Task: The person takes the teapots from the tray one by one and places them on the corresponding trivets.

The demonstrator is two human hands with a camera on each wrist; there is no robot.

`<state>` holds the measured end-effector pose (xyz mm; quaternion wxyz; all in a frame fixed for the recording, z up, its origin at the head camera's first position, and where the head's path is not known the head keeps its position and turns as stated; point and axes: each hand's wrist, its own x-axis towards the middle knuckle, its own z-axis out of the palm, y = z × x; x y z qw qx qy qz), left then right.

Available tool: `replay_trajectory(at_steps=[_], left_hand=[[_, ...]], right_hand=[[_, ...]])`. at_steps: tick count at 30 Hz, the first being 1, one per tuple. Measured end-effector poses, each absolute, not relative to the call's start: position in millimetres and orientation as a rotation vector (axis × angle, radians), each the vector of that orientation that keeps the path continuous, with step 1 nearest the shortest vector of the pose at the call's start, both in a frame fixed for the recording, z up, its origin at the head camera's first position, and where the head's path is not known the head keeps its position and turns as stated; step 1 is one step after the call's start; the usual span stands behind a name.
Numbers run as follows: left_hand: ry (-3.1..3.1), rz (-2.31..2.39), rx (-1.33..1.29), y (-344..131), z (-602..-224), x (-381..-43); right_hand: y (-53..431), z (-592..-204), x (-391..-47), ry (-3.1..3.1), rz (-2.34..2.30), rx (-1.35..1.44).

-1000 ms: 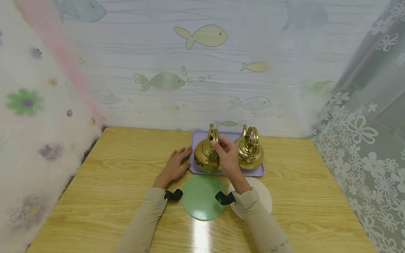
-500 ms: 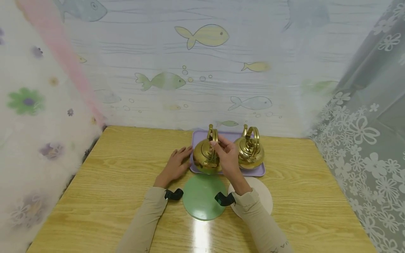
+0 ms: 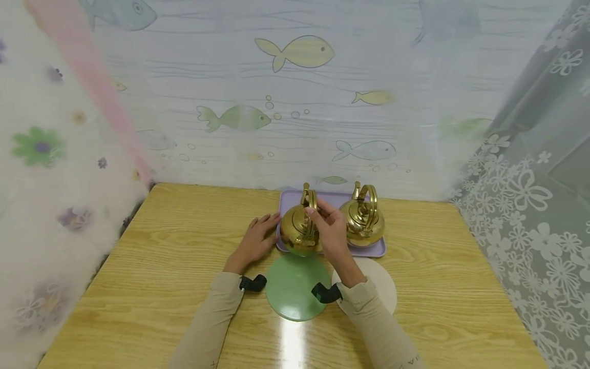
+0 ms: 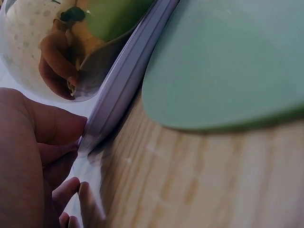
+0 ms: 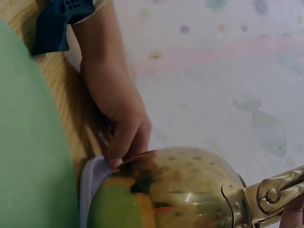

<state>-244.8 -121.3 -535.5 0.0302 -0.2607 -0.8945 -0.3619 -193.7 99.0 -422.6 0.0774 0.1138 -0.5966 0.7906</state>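
Note:
Two round brass kettles with arched handles are at the purple tray (image 3: 379, 249) in the head view. My right hand (image 3: 333, 233) grips the handle of the left kettle (image 3: 293, 233), whose near side overlaps the edge of a green round mat (image 3: 297, 292). The other kettle (image 3: 364, 228) sits upright on the tray's right half. My left hand (image 3: 255, 241) is at the tray's left edge. In the left wrist view its thumb and forefinger pinch the tray's corner (image 4: 111, 102). The right wrist view shows that thumb at the rim beside the shiny kettle body (image 5: 185, 190).
A cream round mat (image 3: 384, 289) lies right of the green one, partly under my right forearm. The wooden table (image 3: 161, 266) extends to both sides. Behind it hangs a sheet printed with fish (image 3: 306, 51), and a lacy grey curtain (image 3: 534, 205) hangs at the right.
The left kettle has shifted slightly toward me and left, with my right hand on its handle. My left hand, the tray and the right kettle stay in place.

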Motion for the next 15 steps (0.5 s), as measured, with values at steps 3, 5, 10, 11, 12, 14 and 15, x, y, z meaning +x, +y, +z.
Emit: replay_trajectory(at_steps=[3, 5, 10, 11, 12, 14, 15], left_hand=[[-2.755, -1.117, -0.807, -121.7, -535.2, -244.5], [-2.755, -1.109, -0.808, -121.8, -535.7, -244.8], [-2.761, -1.105, -0.799, -121.9, -536.8, -245.4], [-2.761, -1.108, -0.799, -121.9, -536.4, -245.3], [-2.758, -1.112, -0.8, -122.0, -536.0, -245.0], [-2.752, -1.118, -0.804, -122.0, -534.8, -244.0], [-2.748, -1.123, -0.805, -122.0, -534.6, -243.6]], right_hand=[[98.2, -422.9, -192.4, -1.776, 2.376, 0.338], [97.8, -422.8, -191.5, -1.772, 2.378, 0.336], [97.4, -422.5, -189.6, -1.772, 2.385, 0.324], [97.3, -422.3, -189.1, -1.768, 2.39, 0.318], [97.4, -422.7, -189.1, -1.764, 2.393, 0.317], [97.2, -423.0, -188.6, -1.757, 2.4, 0.31], [97.0, -422.8, -188.0, -1.753, 2.403, 0.308]])
